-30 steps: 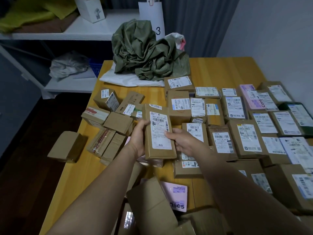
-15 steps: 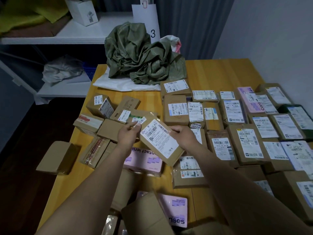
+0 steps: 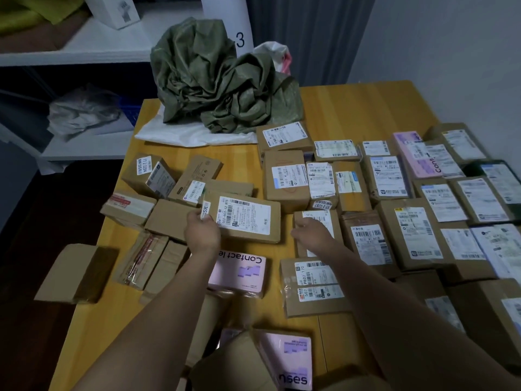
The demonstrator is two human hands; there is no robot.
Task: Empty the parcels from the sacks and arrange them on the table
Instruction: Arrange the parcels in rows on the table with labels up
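I count three pink boxes [image 3: 239,277]: one mid-table, one at the near edge, one in the far right rows. One heap of green sack [image 3: 214,88], one flat white sack [image 3: 174,134], one dark green parcel [image 3: 471,170]. Of the brown parcels [image 3: 284,179], at least nine are in the left cluster; the right-hand rows overlap too much for a sure count.

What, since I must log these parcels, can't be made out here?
Head view only:
Labelled parcel: print too small, blurred.
Left hand: grip on it, fingertips hidden by its own back.
Right hand: touching the parcel beneath? Unclear.
Green sack: contents hidden by folds.
Pink box: partly hidden by brown carton.
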